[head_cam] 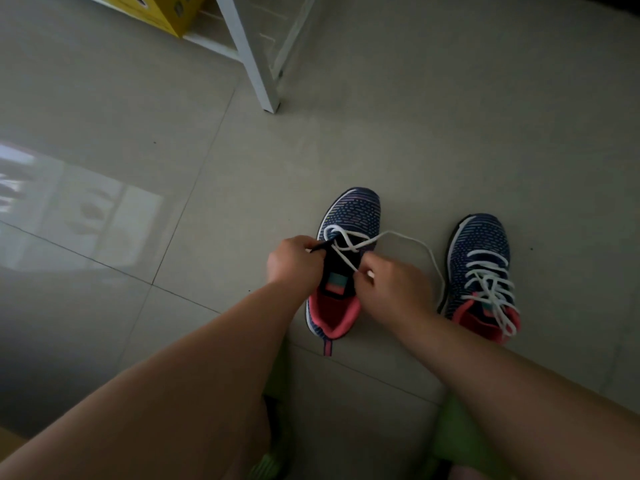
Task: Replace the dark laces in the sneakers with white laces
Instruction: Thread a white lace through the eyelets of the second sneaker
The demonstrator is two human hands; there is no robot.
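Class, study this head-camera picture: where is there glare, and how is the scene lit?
Head view: dim overall; a pale window reflection glares on the floor tiles at left; edges darken and bend from the wide lens; the hands and white lace stay readable.

I see two dark knit sneakers on the tiled floor. My left hand grips the near-left sneaker at its eyelets, and my right hand pinches the white lace looping rightward. The right sneaker is already laced white. A white furniture leg stands far beyond.
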